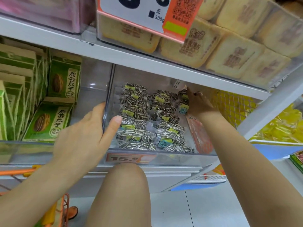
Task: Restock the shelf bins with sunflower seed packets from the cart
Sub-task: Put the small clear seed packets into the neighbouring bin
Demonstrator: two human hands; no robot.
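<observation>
A clear plastic shelf bin (pixel 164 157) holds several small see-through sunflower seed packets (pixel 139 122) with yellow-green labels. My left hand (pixel 85 133) grips the bin's left wall, thumb inside against the packets and fingers outside. My right hand (pixel 199 104) reaches deep into the bin's back right corner, its fingers among the rear packets; whether it holds one I cannot tell. The orange cart (pixel 29 172) shows at the lower left, its contents hidden by my arm.
Green seed boxes (pixel 64 82) fill the bin to the left. Yellow snack packs (pixel 278 125) lie to the right. Beige cake packs (pixel 229 51) sit on the shelf above, behind a hanging price card (pixel 147 15). My knee (pixel 126 185) is below the bin.
</observation>
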